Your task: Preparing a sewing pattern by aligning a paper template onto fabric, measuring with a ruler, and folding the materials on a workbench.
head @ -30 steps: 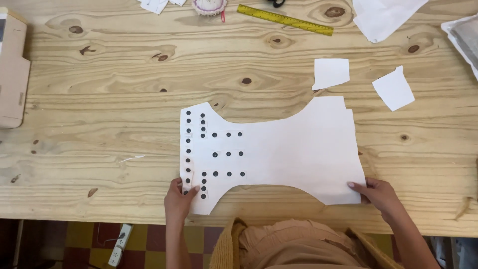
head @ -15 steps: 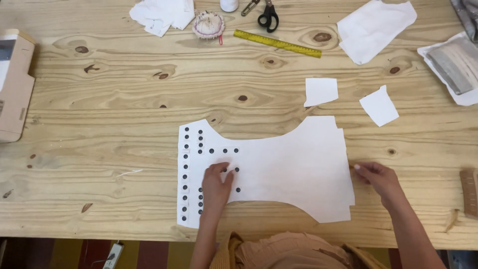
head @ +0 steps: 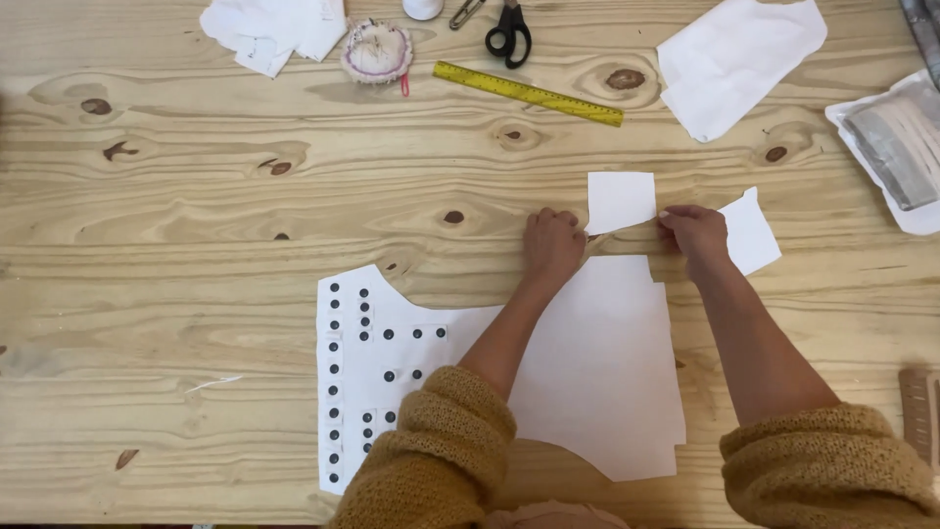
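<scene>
A large white paper pattern piece (head: 607,372) lies flat near the table's front edge, with rows of dark dots (head: 362,333) on its left part. Both hands are just beyond its top edge. My left hand (head: 553,245) is curled, knuckles up. My right hand (head: 695,235) pinches with its fingertips. A thin tan strip (head: 627,233) seems stretched between the two hands, across the lower edge of a small white paper square (head: 620,199). Another white scrap (head: 756,233) lies right of my right hand. Mustard knit sleeves cover both forearms.
Along the far side of the wooden table (head: 196,245) lie a yellow ruler (head: 529,93), black scissors (head: 509,34), a round pincushion (head: 377,51), crumpled white papers (head: 269,24) and a large white sheet (head: 739,54). A white tray (head: 906,147) sits at the right edge.
Both hands left the pattern piece's lower part and moved up past its top edge to the small white square. The view shifted, so the pattern now sits lower in frame.
</scene>
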